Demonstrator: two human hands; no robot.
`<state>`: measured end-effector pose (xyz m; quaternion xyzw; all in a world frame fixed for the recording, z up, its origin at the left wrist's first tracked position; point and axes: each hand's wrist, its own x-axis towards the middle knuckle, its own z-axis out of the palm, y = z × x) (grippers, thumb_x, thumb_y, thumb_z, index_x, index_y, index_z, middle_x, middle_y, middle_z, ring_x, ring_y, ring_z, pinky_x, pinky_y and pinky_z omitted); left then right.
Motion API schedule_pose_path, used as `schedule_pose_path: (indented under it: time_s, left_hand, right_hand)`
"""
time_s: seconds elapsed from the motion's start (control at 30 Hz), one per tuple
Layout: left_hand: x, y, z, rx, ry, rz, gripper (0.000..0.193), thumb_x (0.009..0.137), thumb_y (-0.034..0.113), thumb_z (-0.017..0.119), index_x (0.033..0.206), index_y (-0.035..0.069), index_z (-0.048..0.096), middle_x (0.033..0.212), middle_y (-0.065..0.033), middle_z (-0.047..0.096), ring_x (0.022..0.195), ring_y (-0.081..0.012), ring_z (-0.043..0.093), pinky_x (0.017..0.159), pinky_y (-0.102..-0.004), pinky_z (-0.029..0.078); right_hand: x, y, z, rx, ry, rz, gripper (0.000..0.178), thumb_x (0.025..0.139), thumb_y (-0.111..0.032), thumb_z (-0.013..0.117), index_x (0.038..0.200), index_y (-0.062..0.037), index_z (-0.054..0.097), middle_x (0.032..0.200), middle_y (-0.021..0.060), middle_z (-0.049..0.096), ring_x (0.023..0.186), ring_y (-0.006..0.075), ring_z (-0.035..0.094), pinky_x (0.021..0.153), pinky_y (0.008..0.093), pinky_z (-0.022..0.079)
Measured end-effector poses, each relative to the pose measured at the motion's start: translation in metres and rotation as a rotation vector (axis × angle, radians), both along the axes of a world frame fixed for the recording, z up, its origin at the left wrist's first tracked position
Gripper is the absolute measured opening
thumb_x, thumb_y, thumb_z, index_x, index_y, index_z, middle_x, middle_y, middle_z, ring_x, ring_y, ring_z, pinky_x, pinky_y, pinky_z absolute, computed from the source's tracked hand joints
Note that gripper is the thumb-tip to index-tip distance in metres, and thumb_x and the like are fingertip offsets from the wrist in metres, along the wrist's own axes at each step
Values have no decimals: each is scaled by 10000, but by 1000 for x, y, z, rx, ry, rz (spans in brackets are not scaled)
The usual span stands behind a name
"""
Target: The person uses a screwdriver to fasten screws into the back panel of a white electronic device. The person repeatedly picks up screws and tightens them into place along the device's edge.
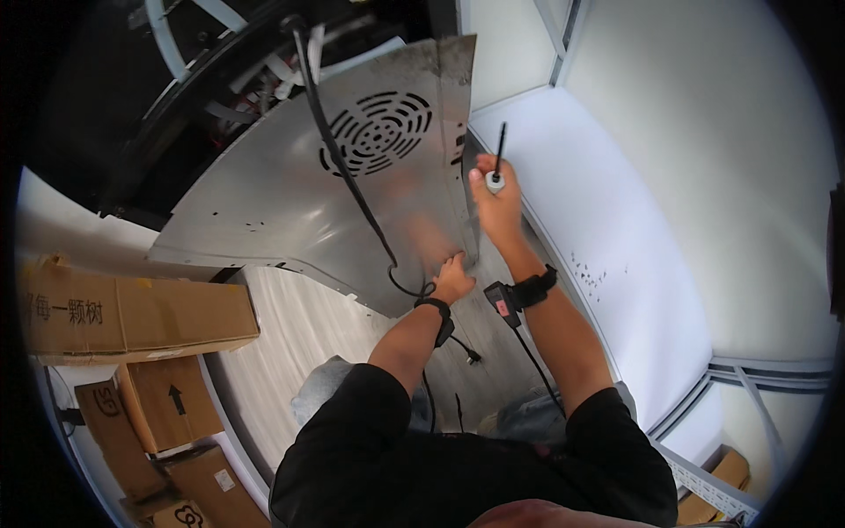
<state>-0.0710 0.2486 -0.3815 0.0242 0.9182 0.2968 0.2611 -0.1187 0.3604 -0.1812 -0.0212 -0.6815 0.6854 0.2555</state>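
My right hand (498, 207) is closed around a screwdriver (495, 182) with a pale handle, its dark shaft pointing up. It is just right of a large bare-metal panel (282, 194) with a round pattern of vent slots. My left hand (453, 278) is at the panel's lower right corner, its fingers bent over the edge. A black power cord (354, 189) hangs down across the panel and loops beside my left hand. Behind the panel is a dark appliance body (97, 114), with wires (264, 84) showing in the gap between them.
Small dark screws (588, 275) lie scattered on a white surface (651, 326) at the right. Cardboard boxes (176, 312) stack up on the left. A plug (473, 356) lies on the wood-look floor (282, 308). Metal frame bars (766, 363) edge the right side.
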Motion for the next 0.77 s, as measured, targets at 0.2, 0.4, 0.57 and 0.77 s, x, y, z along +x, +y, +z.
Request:
schedule_pose_path:
  time_s: [0.2, 0.4, 0.57, 0.77]
  left_hand:
    - [1, -12, 16, -3, -55, 66, 723, 733, 239, 620, 1383, 180, 310, 1405, -92, 347, 1311, -290, 300, 1006, -579, 268]
    - [-5, -2, 37, -72, -149, 106, 711, 753, 273, 598, 1396, 211, 300, 1416, -68, 337, 1314, -268, 301, 1020, -546, 272]
    - [-5, -6, 34, -58, -136, 118, 718, 736, 277, 598, 1392, 218, 313, 1415, -77, 344, 1314, -279, 308, 1024, -537, 284]
    - [0, -14, 36, -62, -113, 121, 752, 708, 264, 619, 1395, 194, 320, 1422, -116, 340, 1324, -311, 299, 1032, -539, 289]
  right_hand:
    - [24, -9, 152, -124, 261, 242, 370, 859, -267, 653, 1109, -13, 551, 912, 35, 555, 722, 74, 528, 612, 215, 441]
    - [17, -12, 173, -54, 159, 315, 356, 845, -330, 665, 974, -15, 558, 669, -48, 499, 608, 41, 471, 583, 206, 448]
    - [18, -15, 175, -92, 70, 304, 385, 820, -402, 679, 697, -90, 490, 629, -44, 465, 569, 53, 465, 539, 219, 455]
    - [20, -26, 179, -179, 72, 223, 444, 784, -462, 696, 665, -88, 487, 612, -25, 474, 549, 82, 477, 537, 232, 473]
